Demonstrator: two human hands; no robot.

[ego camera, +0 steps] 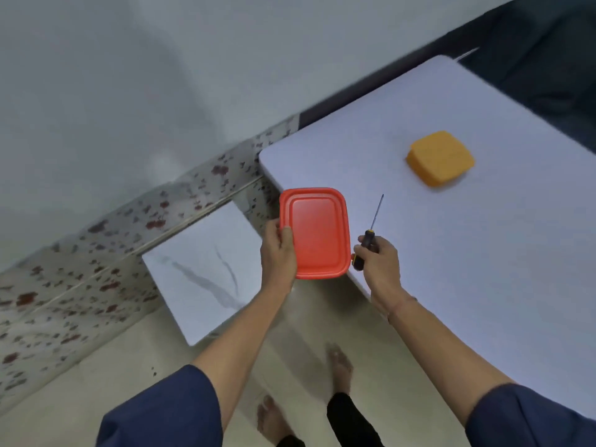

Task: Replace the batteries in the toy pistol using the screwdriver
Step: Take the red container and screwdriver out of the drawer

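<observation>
The right hand (377, 262) is gripping a screwdriver (371, 232), tip pointing up and away over the tabletop (483, 253); the left hand (279, 253) is pinching a red lid (317, 233).

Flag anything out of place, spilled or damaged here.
Nothing spilled or broken. Oddity: no toy pistol or batteries in view. The left hand holds a red lid at the table corner, the right hand grips the screwdriver, and an orange container sits on the table.
</observation>
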